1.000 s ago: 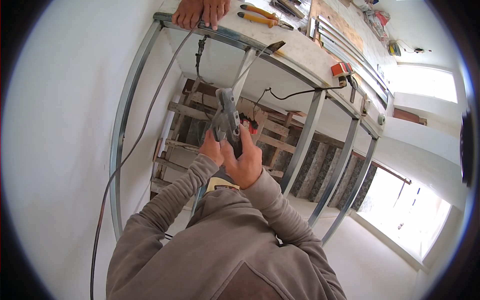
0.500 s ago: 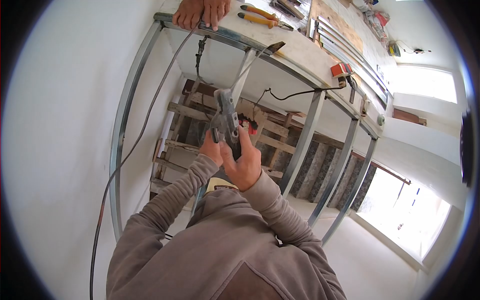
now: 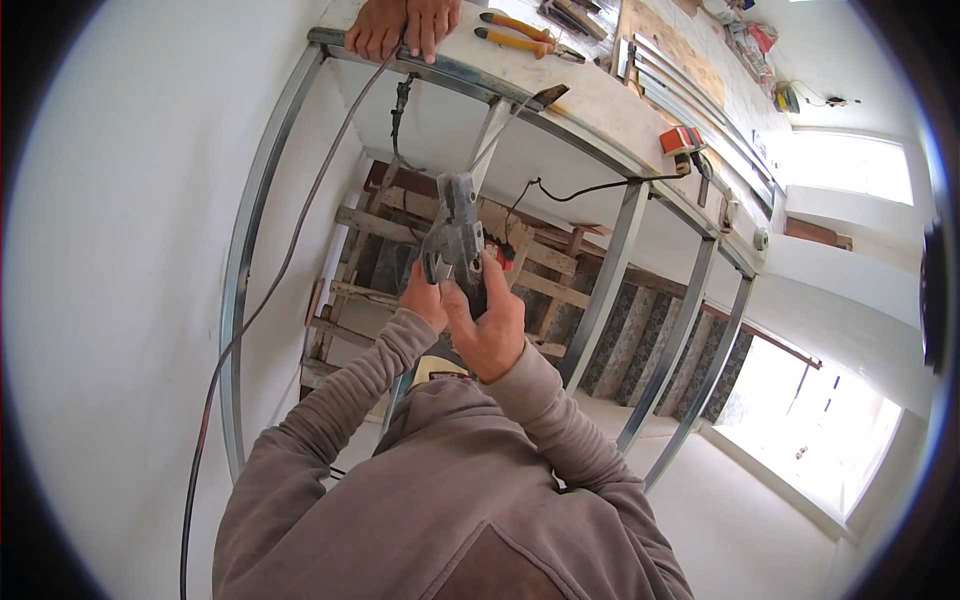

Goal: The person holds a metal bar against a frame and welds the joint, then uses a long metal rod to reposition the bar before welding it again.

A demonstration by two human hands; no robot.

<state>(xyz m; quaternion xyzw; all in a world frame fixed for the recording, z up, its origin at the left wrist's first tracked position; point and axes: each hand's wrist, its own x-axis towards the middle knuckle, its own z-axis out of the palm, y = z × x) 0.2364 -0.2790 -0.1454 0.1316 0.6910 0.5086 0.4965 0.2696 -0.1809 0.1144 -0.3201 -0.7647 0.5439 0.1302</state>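
Note:
Both my hands are raised in front of my body around a dusty grey power tool (image 3: 459, 225), whose narrow metal head points up toward the bench. My right hand (image 3: 487, 322) wraps the tool's dark lower end, thumb across its near side. On the other side my left hand (image 3: 423, 297) closes against it, partly hidden, just below a dark lever-like part. Beyond the tool's head is the metal-edged bench (image 3: 570, 125), with a dark wedge-shaped piece (image 3: 549, 97) at its edge. Another person's hands (image 3: 400, 27) rest on the far left corner of the bench.
Orange-handled pliers (image 3: 520, 38), metal bars (image 3: 690, 95) and a red box-like object (image 3: 681, 140) lie on the bench. A dark cable (image 3: 300, 215) runs down the left side. Under the bench stand metal legs (image 3: 612, 275) and a wooden pallet (image 3: 365, 222).
The tool's head has swung slightly right and now stands more upright. My hands have shifted a little with it, keeping their grip. The other person's hands stay in place.

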